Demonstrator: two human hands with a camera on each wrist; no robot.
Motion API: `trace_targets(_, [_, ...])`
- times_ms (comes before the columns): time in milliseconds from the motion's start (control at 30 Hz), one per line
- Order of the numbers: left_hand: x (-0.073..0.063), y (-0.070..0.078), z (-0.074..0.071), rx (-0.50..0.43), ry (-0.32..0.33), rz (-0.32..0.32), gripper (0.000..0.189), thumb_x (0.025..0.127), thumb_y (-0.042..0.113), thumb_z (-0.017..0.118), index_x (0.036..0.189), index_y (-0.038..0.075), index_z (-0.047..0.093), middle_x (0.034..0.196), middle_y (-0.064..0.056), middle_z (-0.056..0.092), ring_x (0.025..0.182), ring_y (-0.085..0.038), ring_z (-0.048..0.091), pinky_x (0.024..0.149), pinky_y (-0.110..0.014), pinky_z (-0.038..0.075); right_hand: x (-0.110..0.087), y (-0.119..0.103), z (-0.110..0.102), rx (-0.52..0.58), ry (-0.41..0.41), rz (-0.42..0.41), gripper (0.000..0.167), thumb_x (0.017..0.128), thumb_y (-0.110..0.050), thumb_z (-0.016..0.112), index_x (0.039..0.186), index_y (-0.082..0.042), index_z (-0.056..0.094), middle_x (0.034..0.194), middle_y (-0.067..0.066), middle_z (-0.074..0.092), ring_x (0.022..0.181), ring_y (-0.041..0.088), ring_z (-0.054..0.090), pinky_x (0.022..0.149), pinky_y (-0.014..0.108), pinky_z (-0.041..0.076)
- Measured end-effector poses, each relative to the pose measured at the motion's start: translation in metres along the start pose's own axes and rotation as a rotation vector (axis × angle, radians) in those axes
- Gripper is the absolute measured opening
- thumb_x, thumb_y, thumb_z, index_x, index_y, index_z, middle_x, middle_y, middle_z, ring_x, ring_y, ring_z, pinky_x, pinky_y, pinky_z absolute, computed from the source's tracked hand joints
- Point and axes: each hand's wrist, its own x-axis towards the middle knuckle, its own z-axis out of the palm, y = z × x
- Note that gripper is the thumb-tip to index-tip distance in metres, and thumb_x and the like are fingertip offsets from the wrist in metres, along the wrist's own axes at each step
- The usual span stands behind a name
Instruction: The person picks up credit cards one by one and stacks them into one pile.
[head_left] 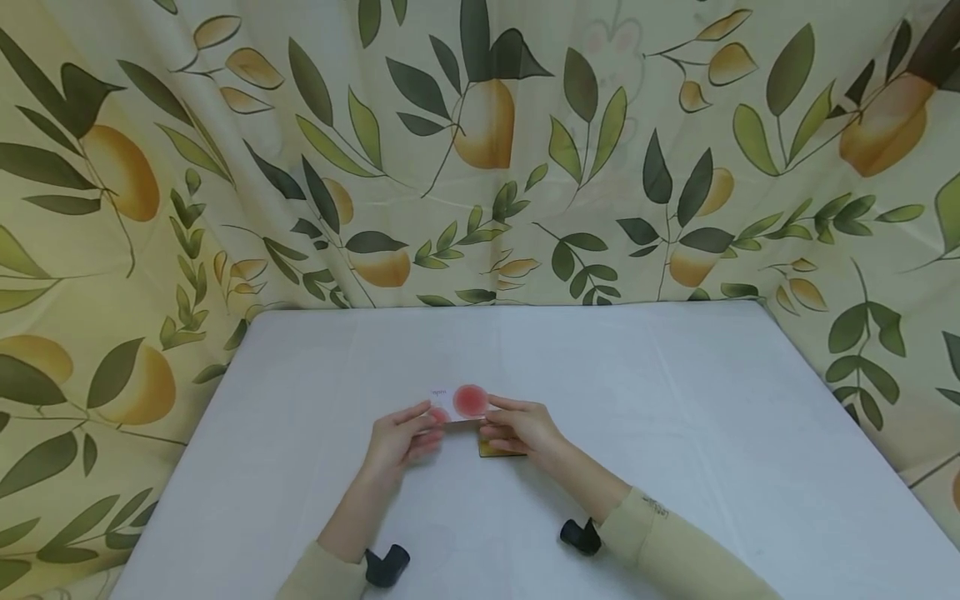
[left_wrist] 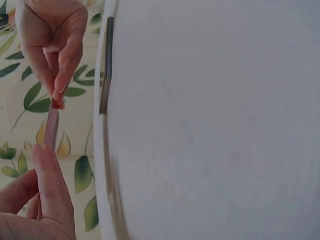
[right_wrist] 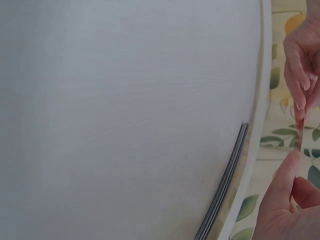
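Above the table, both hands pinch a white card point(head_left: 457, 398) printed with pink-red circles and small dark lettering. My left hand point(head_left: 396, 442) grips its left end between thumb and fingers. At the other end, my right hand point(head_left: 525, 429) holds the right edge the same way. Seen from the left wrist, the card point(left_wrist: 51, 125) is thin and edge-on. Partly covered by the right hand, a flat yellow piece with a dark edge point(head_left: 495, 448) lies on the table. From the right wrist it shows as a stack of thin dark layers point(right_wrist: 225, 180).
A white cloth covers the table point(head_left: 337, 358). Small black devices, one near the left wrist point(head_left: 387, 567) and one near the right point(head_left: 581, 537), sit by the sleeves. Behind and beside the table hangs a curtain point(head_left: 480, 208) patterned with leaves and fruit.
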Motion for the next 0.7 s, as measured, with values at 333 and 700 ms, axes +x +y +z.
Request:
trace_targets(333, [0.000,-0.008,0.020,0.005,-0.033,-0.023,0.040,0.085,0.001,0.059,0.123,-0.008,0.051,0.084,-0.008,0.068,0.064,-0.013,0.066,0.063,-0.030,0.057,-0.008,0.002,-0.019,0.009,0.042,0.016,0.041,0.085,-0.006,0.062,0.125,-0.001,0.055,0.089,0.012,0.069,0.069,0.015,0.068,0.062,0.026,0.056])
trace_targets(700, [-0.004,-0.016,0.034,0.034,-0.059,-0.055,0.040,0.086,0.003,0.059,0.124,-0.007,0.051,0.087,-0.011,0.069,0.064,-0.013,0.066,0.062,-0.029,0.057,-0.015,0.007,-0.034,-0.007,0.056,0.025,0.042,0.086,-0.005,0.060,0.127,0.000,0.052,0.086,0.011,0.069,0.066,0.013,0.067,0.057,0.022,0.055])
